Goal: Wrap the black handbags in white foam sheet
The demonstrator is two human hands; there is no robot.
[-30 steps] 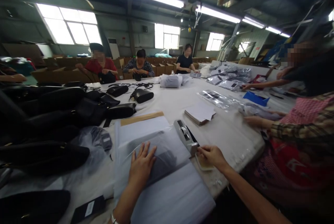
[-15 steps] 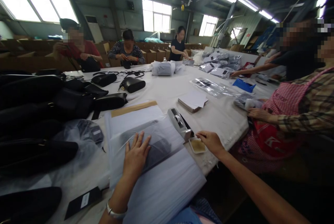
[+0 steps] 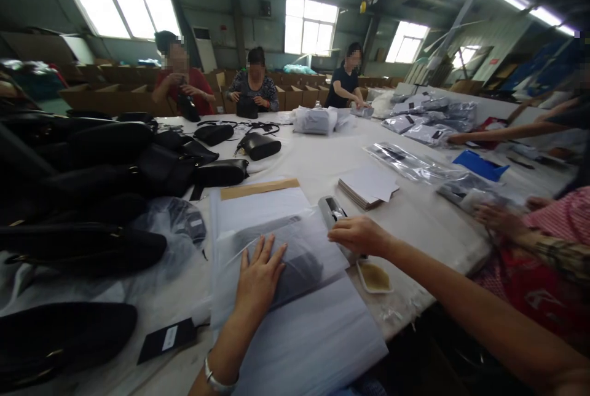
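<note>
My left hand [image 3: 262,273] lies flat, fingers spread, on a dark item [image 3: 295,270] covered by thin translucent wrapping [image 3: 230,261]. This bundle rests on a stack of white sheets [image 3: 308,340]. My right hand [image 3: 362,236] is closed with its fingertips together, above the right edge of the wrapping and partly in front of a grey tape dispenser [image 3: 329,208]. Whatever its fingers may hold is too small to make out. Just below my right wrist sits a small white dish [image 3: 389,288] with a yellowish pad [image 3: 374,276] in it.
Black bags [image 3: 115,162] are heaped on the left, near a black tag [image 3: 168,339] with a white label. A pile of white cards [image 3: 369,184] lies beyond the dispenser. Clear plastic bags [image 3: 405,162] and a blue packet [image 3: 479,165] are to the right. Several co-workers sit or stand around the table.
My right hand has moved from over the small dish to the wrapping's right edge, by the tape dispenser. My left hand stays on the bundle. The view has turned left.
</note>
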